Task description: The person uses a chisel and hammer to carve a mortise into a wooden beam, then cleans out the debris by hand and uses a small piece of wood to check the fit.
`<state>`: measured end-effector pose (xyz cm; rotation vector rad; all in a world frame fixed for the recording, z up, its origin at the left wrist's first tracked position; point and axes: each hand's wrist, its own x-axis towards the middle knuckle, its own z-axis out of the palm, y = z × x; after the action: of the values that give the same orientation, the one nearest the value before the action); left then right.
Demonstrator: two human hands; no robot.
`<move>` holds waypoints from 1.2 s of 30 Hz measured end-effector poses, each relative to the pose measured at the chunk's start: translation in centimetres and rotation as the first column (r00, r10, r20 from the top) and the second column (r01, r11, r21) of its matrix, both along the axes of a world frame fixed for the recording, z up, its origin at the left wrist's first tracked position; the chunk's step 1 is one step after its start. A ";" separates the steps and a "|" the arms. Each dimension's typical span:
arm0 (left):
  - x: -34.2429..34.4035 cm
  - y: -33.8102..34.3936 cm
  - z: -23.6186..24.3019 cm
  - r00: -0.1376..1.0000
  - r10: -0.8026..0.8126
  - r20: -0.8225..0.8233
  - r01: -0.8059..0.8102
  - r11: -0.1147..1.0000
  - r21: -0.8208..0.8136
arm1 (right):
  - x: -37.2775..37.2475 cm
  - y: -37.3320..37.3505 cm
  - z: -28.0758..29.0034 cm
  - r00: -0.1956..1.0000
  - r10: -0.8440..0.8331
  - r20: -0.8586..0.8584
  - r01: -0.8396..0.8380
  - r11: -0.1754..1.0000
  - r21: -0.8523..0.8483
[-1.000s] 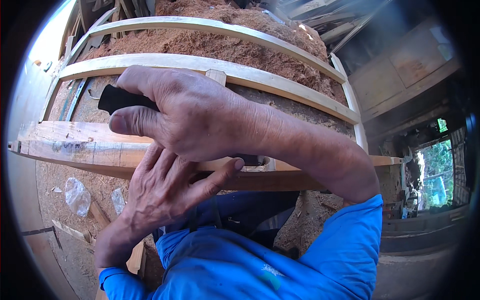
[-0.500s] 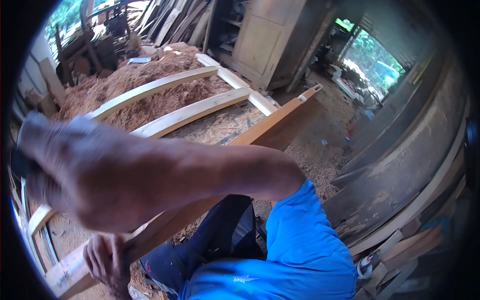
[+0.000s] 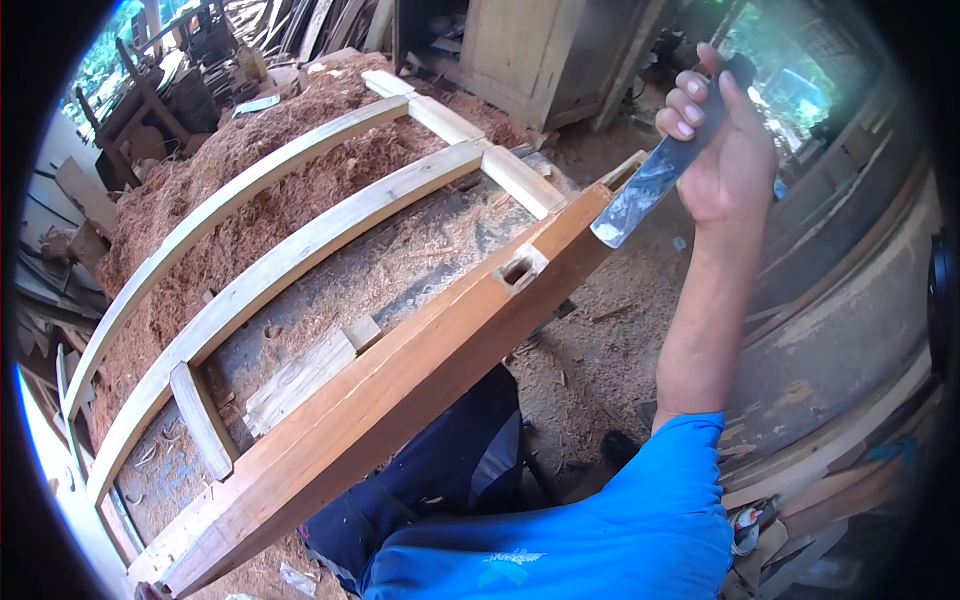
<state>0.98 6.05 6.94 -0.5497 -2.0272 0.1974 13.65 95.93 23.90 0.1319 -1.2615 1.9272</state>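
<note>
My right hand (image 3: 725,150) is raised at the far right, its fingers wrapped round a flat blade (image 3: 650,192) that looks like a putty knife, with whitish smears on the metal. The blade points down and left, its tip over the far end of a brown wooden beam (image 3: 400,365); whether they touch I cannot tell. A square mortise (image 3: 520,268) is cut into the beam's top near that end. Only a sliver of my left hand (image 3: 148,591) shows, by the beam's near end at the lower left; its fingers are mostly hidden.
Two curved pale rails (image 3: 300,250) and short crosspieces (image 3: 203,420) form a frame beyond the beam. Behind lies a heap of wood shavings (image 3: 230,190). A wooden cabinet (image 3: 515,65) stands at the back, and large boards (image 3: 840,330) lean at the right.
My right arm has swung from across the left side to the upper right, bringing the blade into clear view. My left hand has slipped mostly out of view at the lower left.
</note>
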 end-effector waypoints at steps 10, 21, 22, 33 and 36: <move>-2.4 20.3 9.8 0.870 -0.324 0.371 0.181 0.911 0.371 | -0.2 -3.4 -6.3 0.995 0.011 -0.102 -0.022 0.994 -0.107; -4.9 71.7 10.6 -0.487 -0.538 0.688 0.491 0.484 0.725 | -4.6 -5.3 -5.9 0.973 -0.231 -0.009 0.226 0.959 -0.171; -5.2 72.8 11.3 -0.605 -0.443 0.662 0.472 0.470 0.746 | -4.8 -5.7 -5.8 0.961 -0.273 0.049 0.277 0.947 -0.164; -7.7 78.2 6.7 -0.739 -0.082 0.668 0.641 0.219 0.736 | -5.2 -6.8 -6.8 0.899 -0.421 0.122 0.430 0.900 -0.063; -6.8 77.7 5.0 -0.885 -0.008 0.466 0.464 0.078 0.882 | -5.2 -6.7 -7.1 0.863 -0.486 0.139 0.491 0.871 0.001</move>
<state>-5.79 83.74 11.99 -3.4817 -1.6153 -1.6172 8.48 89.22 16.76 -0.3180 -1.2056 1.5292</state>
